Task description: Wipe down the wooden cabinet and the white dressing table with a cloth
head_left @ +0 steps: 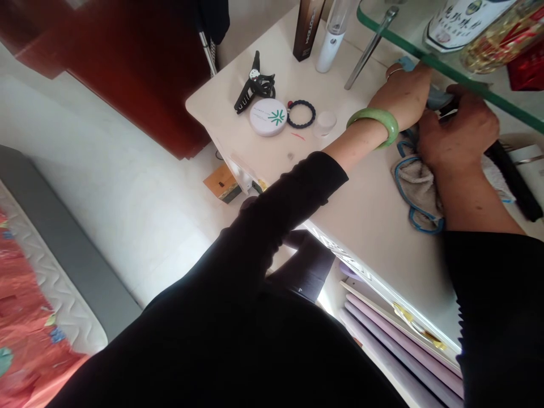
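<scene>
Black sleeve (255, 272) over surface edge (352, 260), left hand (402, 96) and right hand (457, 133) just under glass shelf edge (501, 99), fingers (442, 130) curled, grip unclear

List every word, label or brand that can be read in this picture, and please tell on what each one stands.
Dark box: "OTOX" up its side; the letters before it are unclear.
White bottle: Chinese characters on the label, too blurred to read.
Round compact: small print by the green leaf mark, too small to read.
</scene>
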Demonstrator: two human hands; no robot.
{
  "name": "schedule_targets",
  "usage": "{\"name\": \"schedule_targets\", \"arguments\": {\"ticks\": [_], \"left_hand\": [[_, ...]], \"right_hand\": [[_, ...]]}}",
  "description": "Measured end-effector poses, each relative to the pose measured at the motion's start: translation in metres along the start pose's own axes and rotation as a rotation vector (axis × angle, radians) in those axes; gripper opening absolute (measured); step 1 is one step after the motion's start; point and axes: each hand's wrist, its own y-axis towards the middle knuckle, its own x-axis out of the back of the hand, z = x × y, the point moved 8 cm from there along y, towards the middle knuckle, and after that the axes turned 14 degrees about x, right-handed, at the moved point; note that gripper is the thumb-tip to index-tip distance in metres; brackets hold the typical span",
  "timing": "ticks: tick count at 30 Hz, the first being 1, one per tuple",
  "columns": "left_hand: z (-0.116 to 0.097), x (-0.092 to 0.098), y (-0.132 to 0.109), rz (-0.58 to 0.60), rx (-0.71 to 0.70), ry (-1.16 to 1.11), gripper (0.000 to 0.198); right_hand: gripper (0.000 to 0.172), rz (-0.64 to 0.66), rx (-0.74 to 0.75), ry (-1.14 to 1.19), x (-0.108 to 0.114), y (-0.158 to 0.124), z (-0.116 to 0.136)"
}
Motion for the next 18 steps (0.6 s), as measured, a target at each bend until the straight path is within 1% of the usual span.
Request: {"name": "schedule_targets", "arguments": {"ticks": [2,3,6,8,10,13,16,18], "left_hand": [[0.0,0.01,-0.015,-0.035,0.091,0.072,0.071],[-0.001,0.014,-0.021,-0.061,0.103,0.109,0.07],[-0.011,0.021,-0.032,-0.143,0.005,0.206,0.056],[-0.014,0.018,-0.031,-0.159,-0.053,0.25,0.056],[-0.014,0.012,-0.026,-0.145,-0.098,0.256,0.063],[-0.015,0.005,-0.019,-0.134,-0.157,0.215,0.064],[-0.009,0.005,-0.015,-0.151,-0.109,0.171,0.064],[-0.003,0.002,-0.011,-0.133,-0.074,0.167,0.06]], "right_hand": [[0.057,0.001,-0.006,-0.01,-0.001,0.001,-0.001],[0.057,-0.002,-0.01,-0.013,-0.001,0.001,-0.001],[0.058,-0.017,-0.018,-0.006,-0.001,0.001,-0.001],[0.065,-0.008,-0.029,0.005,-0.001,0.001,0.0],[0.071,0.0,-0.058,0.01,0.001,0.001,0.002],[0.07,-0.002,-0.078,0.032,0.004,0.006,0.007],[0.065,0.028,-0.04,0.09,0.004,0.009,0.009],[0.067,0.018,0.008,0.099,0.009,0.002,0.008]]}}
